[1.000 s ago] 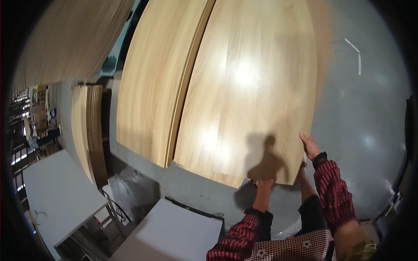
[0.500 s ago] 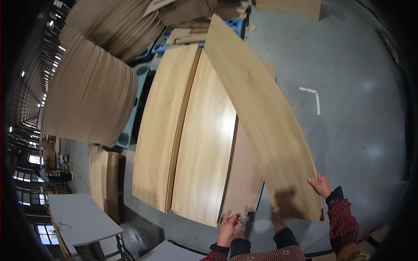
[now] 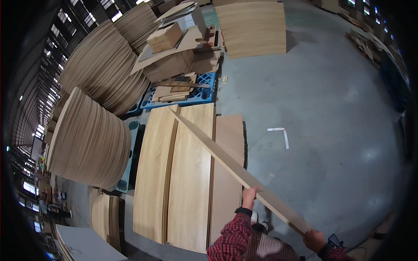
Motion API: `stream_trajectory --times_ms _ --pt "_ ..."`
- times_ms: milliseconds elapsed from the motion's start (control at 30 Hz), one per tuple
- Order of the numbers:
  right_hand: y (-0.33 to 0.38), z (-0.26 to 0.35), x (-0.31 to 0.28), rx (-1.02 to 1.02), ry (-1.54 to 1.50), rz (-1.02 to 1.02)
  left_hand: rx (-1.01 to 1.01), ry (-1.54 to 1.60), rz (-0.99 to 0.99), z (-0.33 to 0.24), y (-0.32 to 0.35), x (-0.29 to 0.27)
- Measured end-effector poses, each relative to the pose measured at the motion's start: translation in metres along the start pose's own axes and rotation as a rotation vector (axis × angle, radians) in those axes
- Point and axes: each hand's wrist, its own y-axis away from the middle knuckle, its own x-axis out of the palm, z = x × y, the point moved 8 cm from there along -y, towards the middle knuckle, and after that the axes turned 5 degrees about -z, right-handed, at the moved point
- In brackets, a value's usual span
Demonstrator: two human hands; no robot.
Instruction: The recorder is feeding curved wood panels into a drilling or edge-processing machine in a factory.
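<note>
Grey warehouse floor [image 3: 331, 130]; L hand [image 3: 249, 196] & R hand [image 3: 314, 240], both grips pinching tilted veneer sheet [image 3: 226, 161] edge.

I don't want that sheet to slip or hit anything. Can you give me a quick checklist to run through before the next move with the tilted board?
1. Left hand grip on the lifted wood sheet: fingers over its edge, ok.
2. Right hand grip at the sheet's near corner: ok.
3. Sheet raised on edge, apart from the flat sheets below: ok.
4. Concrete floor to the right: bare but for white tape marks, ok.
5. Far end clear of the blue pallet: cannot tell.
6. Footing beneath the person: cannot tell.
</note>
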Motion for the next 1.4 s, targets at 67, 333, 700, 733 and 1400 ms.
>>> stream_trajectory --times_ms 67,333,700,733,1400 --pt "0.008 -0.008 -0.012 0.015 0.027 0.131 0.011 -0.009 -0.019 -0.019 -0.020 -0.007" --pt "0.031 -0.070 0.024 0.090 -0.297 0.259 0.140 -0.411 -0.171 -0.113 -0.131 -0.028" --pt "-0.103 -0.150 -0.158 0.020 0.158 0.309 -0.292 0.458 -0.124 -0.092 -0.014 -0.001" --pt "-0.131 -0.167 -0.176 0.195 -0.006 0.306 -0.307 0.455 -0.145 -0.083 -0.010 -0.005" --pt "-0.780 0.030 -0.055 -1.192 0.612 0.135 0.018 1.609 -0.615 0.008 -0.124 -0.036"
